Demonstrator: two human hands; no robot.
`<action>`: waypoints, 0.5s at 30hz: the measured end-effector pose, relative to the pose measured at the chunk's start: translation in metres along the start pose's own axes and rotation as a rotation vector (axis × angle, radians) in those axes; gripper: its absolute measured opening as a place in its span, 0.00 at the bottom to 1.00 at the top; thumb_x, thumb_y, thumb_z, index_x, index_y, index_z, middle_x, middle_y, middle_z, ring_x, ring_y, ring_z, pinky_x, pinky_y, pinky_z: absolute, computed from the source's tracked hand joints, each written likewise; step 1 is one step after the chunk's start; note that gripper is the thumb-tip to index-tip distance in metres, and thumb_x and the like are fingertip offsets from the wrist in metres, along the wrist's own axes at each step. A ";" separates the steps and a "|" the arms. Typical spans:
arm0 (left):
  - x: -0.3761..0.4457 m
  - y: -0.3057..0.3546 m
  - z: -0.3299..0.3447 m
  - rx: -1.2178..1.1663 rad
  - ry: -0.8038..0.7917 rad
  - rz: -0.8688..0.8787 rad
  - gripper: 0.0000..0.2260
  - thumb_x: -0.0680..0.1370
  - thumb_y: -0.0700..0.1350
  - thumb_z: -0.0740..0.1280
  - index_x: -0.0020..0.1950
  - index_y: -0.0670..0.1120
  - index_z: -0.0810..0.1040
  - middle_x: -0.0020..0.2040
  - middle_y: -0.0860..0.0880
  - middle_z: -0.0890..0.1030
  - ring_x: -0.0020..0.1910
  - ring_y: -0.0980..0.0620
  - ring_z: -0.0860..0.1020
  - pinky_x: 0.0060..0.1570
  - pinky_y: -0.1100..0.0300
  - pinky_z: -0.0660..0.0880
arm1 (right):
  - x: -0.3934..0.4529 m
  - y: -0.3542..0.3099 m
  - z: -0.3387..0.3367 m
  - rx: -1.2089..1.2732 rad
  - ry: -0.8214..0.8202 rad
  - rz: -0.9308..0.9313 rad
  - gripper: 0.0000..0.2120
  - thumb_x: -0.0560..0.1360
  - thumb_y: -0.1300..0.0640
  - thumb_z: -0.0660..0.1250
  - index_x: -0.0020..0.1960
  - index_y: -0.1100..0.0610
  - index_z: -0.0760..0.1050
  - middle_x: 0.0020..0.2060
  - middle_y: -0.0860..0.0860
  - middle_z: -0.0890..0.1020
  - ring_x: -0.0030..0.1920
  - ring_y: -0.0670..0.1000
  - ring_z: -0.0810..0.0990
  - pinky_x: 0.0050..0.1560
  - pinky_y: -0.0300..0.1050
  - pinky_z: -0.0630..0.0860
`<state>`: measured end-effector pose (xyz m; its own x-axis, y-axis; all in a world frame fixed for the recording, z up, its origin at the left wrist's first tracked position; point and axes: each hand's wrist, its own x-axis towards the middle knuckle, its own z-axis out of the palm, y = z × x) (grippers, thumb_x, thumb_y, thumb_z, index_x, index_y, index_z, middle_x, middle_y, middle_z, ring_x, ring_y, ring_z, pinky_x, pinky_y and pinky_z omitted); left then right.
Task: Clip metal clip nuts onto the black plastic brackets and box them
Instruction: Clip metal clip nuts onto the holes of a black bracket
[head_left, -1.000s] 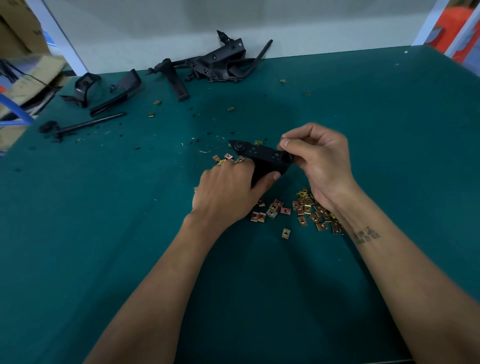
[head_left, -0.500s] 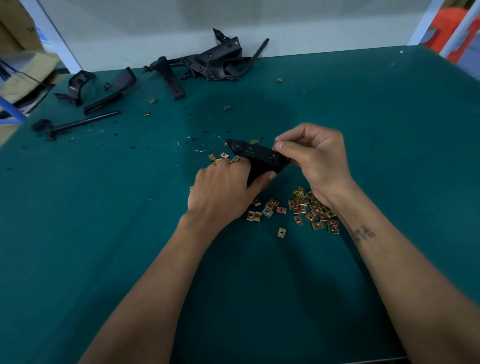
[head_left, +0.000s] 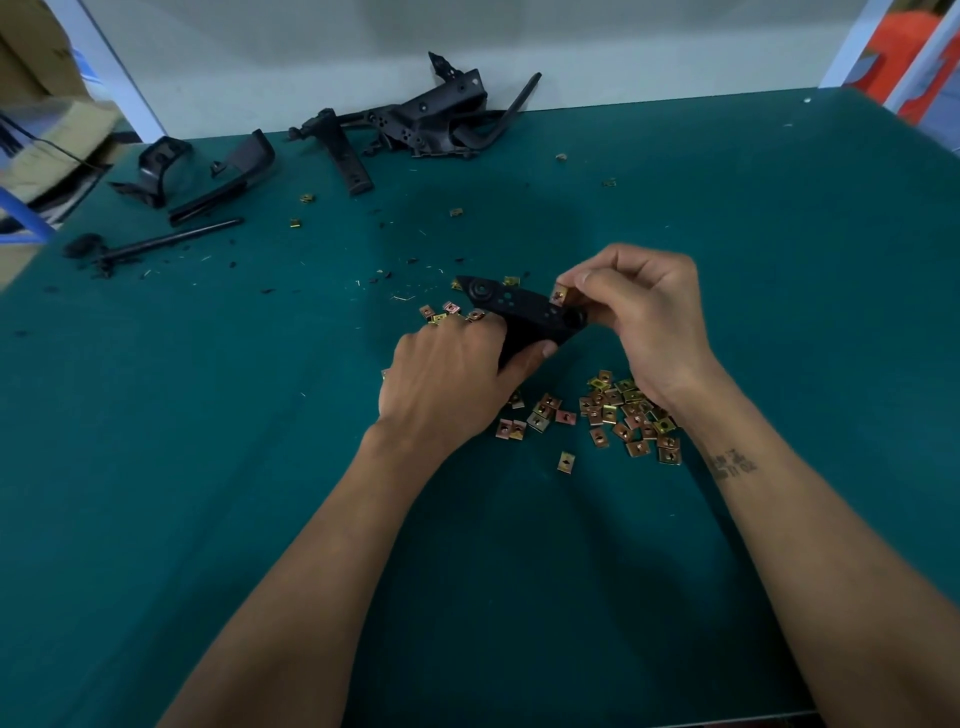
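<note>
Right hand (head_left: 649, 317) pinches one clip nut (head_left: 560, 295) between thumb and forefinger, holding it at the top edge of the bracket (head_left: 524, 312), right end. Whether the nut is seated on the plastic or just touching: can't tell from this angle.

Left hand (head_left: 447, 382) grips the bracket from below, fingers curled round its lower leg, thumb tip against the underside. Bracket is black, held just above the table (head_left: 208, 467), tilted with its far end pointing up-left; round boss at that end, several small holes along the face.

Loose clip nuts (head_left: 631, 415) lie in a pile on the green mat right under the right wrist, a few strays toward centre. Smaller cluster (head_left: 441, 313) sits just beyond the left knuckles, with one or two more behind the bracket.

Far side of table: heap of black plastic parts (head_left: 426, 122) against the wall, two curved pieces (head_left: 208, 171) to its left, a thin black rod (head_left: 171, 241) nearer the left edge. Black shavings and a few stray nuts are scattered between them and the hands. Cardboard (head_left: 47, 150) off the table's left corner.
</note>
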<state>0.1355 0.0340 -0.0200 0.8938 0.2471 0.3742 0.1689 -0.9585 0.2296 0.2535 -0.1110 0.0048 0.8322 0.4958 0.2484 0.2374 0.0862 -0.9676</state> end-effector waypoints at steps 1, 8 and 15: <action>0.000 0.000 0.000 0.001 0.001 0.005 0.23 0.81 0.69 0.54 0.38 0.52 0.62 0.36 0.44 0.80 0.35 0.38 0.79 0.33 0.53 0.65 | 0.000 0.000 0.000 -0.007 -0.006 0.004 0.08 0.72 0.61 0.70 0.37 0.52 0.85 0.37 0.55 0.86 0.43 0.59 0.83 0.50 0.60 0.81; 0.000 0.000 0.000 0.041 0.010 0.028 0.24 0.81 0.69 0.55 0.39 0.51 0.64 0.34 0.44 0.79 0.34 0.39 0.78 0.32 0.54 0.63 | -0.001 0.001 0.004 -0.125 -0.017 0.017 0.02 0.69 0.61 0.73 0.39 0.56 0.81 0.36 0.54 0.84 0.39 0.49 0.80 0.45 0.49 0.77; 0.001 0.000 0.001 0.059 -0.015 0.018 0.24 0.81 0.69 0.53 0.40 0.50 0.67 0.38 0.44 0.81 0.37 0.39 0.79 0.33 0.53 0.65 | -0.003 0.003 0.009 -0.125 0.015 0.017 0.04 0.69 0.61 0.71 0.37 0.54 0.80 0.37 0.55 0.84 0.38 0.47 0.80 0.43 0.45 0.78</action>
<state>0.1366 0.0344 -0.0202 0.9032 0.2275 0.3639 0.1759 -0.9697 0.1696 0.2472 -0.1043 0.0012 0.8440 0.4829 0.2332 0.2828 -0.0313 -0.9587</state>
